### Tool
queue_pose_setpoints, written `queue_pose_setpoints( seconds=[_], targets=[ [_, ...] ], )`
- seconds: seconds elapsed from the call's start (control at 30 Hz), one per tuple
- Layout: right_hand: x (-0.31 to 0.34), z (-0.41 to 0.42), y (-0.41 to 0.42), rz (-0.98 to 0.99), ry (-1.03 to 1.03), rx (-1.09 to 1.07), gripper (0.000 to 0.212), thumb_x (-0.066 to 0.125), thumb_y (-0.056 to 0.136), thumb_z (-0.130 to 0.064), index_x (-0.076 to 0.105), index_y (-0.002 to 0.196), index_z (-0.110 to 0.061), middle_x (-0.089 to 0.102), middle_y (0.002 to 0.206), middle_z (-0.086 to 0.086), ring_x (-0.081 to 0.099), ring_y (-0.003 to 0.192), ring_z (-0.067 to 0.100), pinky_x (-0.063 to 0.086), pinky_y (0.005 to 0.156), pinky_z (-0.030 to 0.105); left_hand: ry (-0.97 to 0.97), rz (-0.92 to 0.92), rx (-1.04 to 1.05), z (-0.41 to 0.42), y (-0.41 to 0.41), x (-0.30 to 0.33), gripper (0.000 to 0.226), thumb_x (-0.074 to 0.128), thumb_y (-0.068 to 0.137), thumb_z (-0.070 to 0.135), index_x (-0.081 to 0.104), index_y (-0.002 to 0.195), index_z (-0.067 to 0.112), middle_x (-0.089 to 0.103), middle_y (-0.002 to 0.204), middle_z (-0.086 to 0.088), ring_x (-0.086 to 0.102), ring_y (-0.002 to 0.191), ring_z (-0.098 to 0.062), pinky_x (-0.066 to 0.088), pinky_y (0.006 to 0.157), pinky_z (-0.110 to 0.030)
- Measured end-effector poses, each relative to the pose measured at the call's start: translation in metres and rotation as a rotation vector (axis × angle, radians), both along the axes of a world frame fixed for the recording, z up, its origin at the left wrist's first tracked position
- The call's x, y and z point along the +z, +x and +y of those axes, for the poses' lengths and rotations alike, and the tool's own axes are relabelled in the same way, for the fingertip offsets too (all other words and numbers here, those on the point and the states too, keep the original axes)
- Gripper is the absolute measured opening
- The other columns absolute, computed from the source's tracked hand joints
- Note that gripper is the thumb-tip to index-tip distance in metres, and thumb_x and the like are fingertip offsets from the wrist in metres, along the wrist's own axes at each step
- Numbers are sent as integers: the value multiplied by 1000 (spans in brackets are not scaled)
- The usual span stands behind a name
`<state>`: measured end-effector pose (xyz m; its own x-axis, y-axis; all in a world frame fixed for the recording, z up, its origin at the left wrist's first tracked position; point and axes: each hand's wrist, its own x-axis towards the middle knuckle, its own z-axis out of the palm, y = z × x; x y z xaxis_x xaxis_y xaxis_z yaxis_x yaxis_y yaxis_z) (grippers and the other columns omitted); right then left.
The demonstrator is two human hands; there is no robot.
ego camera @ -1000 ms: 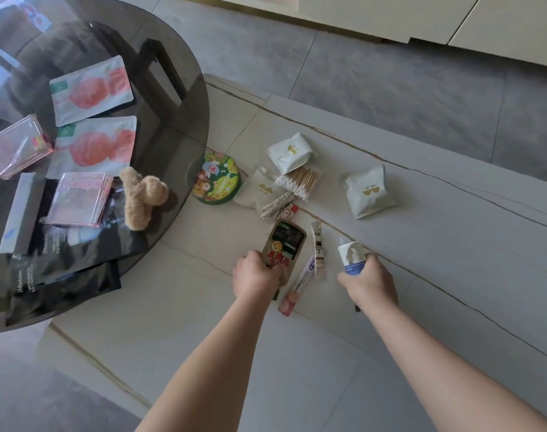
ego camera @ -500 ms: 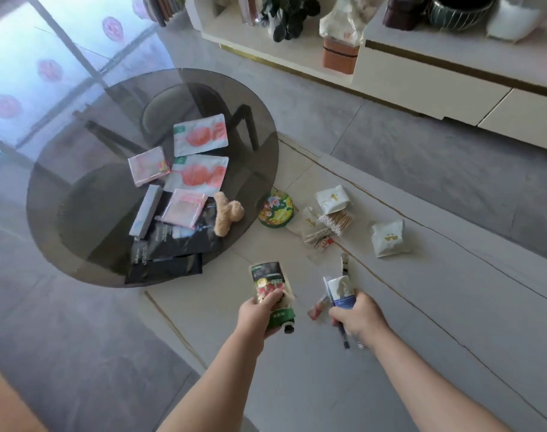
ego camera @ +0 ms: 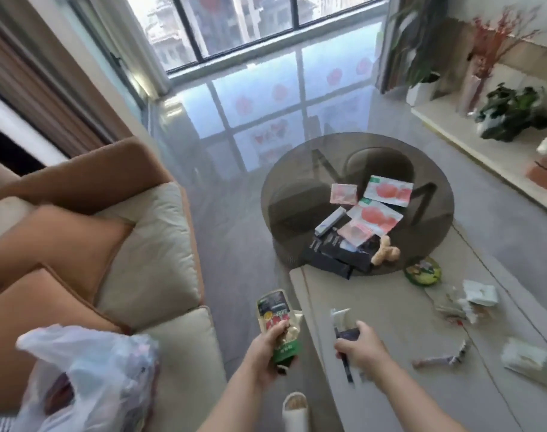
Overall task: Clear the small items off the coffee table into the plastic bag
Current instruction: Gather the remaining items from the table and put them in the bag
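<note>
My left hand (ego camera: 270, 353) grips a green and dark snack pouch (ego camera: 276, 322), held in the air past the left edge of the pale coffee table (ego camera: 400, 397). Above the table's left part, my right hand (ego camera: 361, 347) holds a small white and blue packet (ego camera: 342, 321) together with a thin dark stick. A translucent white plastic bag (ego camera: 88, 378) sits on the sofa at lower left, with items inside it. On the table remain white sachets (ego camera: 526, 360), a slim tube (ego camera: 439, 358), cotton swabs (ego camera: 453, 308) and a round green tin (ego camera: 421, 271).
A round dark glass table (ego camera: 297, 188) overlaps the far end and carries pink packets, black pouches and a small plush toy (ego camera: 384, 254). The sofa (ego camera: 147, 260) with orange cushions stands on the left. A white slipper (ego camera: 294, 410) shows at the bottom. A low cabinet with plants runs along the right.
The view has swung left, bringing the sofa and plastic bag into sight. Both hands have lifted their items off the table and moved left toward its edge.
</note>
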<state>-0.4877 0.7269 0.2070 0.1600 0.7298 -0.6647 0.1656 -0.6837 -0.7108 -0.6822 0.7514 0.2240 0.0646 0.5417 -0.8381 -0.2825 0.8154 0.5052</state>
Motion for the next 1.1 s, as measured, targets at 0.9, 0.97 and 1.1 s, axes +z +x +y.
queue_pose_setpoints(
  seconds=[0.9, 0.97, 1.1],
  targets=[
    [82, 11, -505, 96, -189, 799, 8, 71, 72, 2, 63, 76, 1, 65, 54, 10, 56, 36, 17, 42, 37, 19, -68, 56, 898, -142, -433, 65, 20, 70, 84, 14, 64, 99, 4, 68, 92, -19, 64, 75, -29, 56, 52, -31],
    [78, 12, -530, 69, -209, 820, 12, 72, 73, 0, 64, 82, 1, 67, 64, 13, 57, 38, 16, 41, 36, 18, -98, 32, 926, -144, -449, 61, 17, 69, 83, 12, 64, 97, 3, 68, 91, -20, 65, 77, -29, 57, 52, -32],
    [64, 18, -573, 5, -220, 865, 40, 77, 70, -7, 60, 106, 0, 66, 98, 21, 59, 73, 26, 50, 60, 29, -171, -17, 962, -145, -476, 49, 11, 65, 83, 7, 63, 93, 2, 64, 101, -21, 62, 91, -32, 59, 55, -35]
  ],
)
